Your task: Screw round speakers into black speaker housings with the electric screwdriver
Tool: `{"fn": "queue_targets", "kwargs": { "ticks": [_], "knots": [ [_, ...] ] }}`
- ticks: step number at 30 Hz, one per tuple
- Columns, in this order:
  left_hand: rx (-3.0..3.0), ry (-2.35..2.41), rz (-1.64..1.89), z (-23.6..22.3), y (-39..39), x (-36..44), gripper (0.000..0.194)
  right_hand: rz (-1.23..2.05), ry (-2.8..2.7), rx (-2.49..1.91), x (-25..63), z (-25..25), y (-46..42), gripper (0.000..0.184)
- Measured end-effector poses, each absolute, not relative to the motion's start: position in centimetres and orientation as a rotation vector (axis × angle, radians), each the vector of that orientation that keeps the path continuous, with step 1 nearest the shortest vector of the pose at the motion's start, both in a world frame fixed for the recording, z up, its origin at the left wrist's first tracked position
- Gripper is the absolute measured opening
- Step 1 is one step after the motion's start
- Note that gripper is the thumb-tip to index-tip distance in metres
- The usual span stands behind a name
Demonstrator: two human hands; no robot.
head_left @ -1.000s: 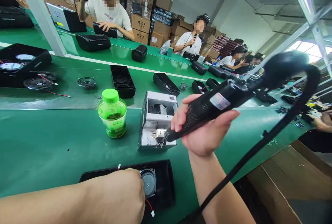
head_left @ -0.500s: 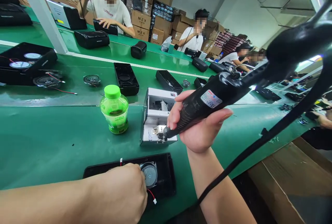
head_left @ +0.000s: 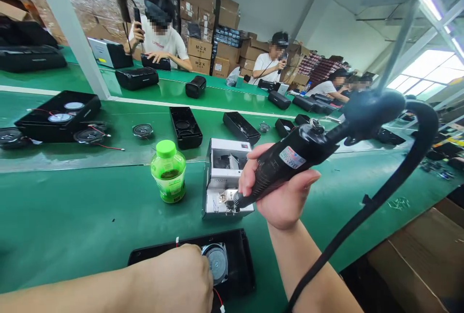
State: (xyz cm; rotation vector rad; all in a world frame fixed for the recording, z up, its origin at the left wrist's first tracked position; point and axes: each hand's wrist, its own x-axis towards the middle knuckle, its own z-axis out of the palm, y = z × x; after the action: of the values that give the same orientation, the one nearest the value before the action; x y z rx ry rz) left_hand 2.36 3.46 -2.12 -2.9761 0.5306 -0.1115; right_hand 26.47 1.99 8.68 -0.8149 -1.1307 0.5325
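My right hand [head_left: 282,201] is wrapped round a black electric screwdriver [head_left: 279,168], tilted, with a thick black cord on its upper end. Its tip meets the brass-coloured outlet area of a white and grey screw feeder [head_left: 232,185]. Below, my left hand [head_left: 177,274] is curled closed over a black speaker housing [head_left: 239,260]; its fingertips are hidden, and what they hold cannot be seen. Beside its knuckles a round metal-backed speaker driver [head_left: 216,263] sits in the housing. A red wire with a white connector [head_left: 222,308] comes out below the hand.
A green-capped bottle [head_left: 168,172] stands left of the feeder. Behind it are a black housing [head_left: 185,126], a loose speaker driver [head_left: 142,131] and a larger black box [head_left: 60,114]. Co-workers sit across the green bench [head_left: 90,216]. A cardboard box [head_left: 424,255] is at lower right.
The view has tilted up, so the bench things appear lower and further right. Both hands keep nearly the same pose, and the screwdriver tip stays at the feeder.
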Motion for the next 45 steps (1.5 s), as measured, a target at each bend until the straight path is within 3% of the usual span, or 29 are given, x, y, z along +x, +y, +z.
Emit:
{"fn": "queue_targets", "kwargs": {
  "ticks": [15, 27, 33, 45],
  "knots": [
    [-2.947, 0.542, -0.103, -3.4, 4.6, 3.3, 0.043, 0.55, -1.129, -0.787, 26.7, 8.1, 1.9, 0.085],
    [-2.907, 0.486, -0.112, -7.6, 4.8, 3.6, 0.032, 0.59, -1.148, -0.758, 27.0, 8.0, 1.9, 0.086],
    [-2.927, 0.56, -0.13, -8.5, 5.8, 3.9, 0.048, 0.596, -1.131, -0.752, 26.8, 8.0, 1.9, 0.085],
    [-2.906, 0.476, -0.144, -6.7, 4.6, 3.0, 0.035, 0.593, -1.153, -0.74, 26.9, 8.0, 2.0, 0.083]
  ]
}}
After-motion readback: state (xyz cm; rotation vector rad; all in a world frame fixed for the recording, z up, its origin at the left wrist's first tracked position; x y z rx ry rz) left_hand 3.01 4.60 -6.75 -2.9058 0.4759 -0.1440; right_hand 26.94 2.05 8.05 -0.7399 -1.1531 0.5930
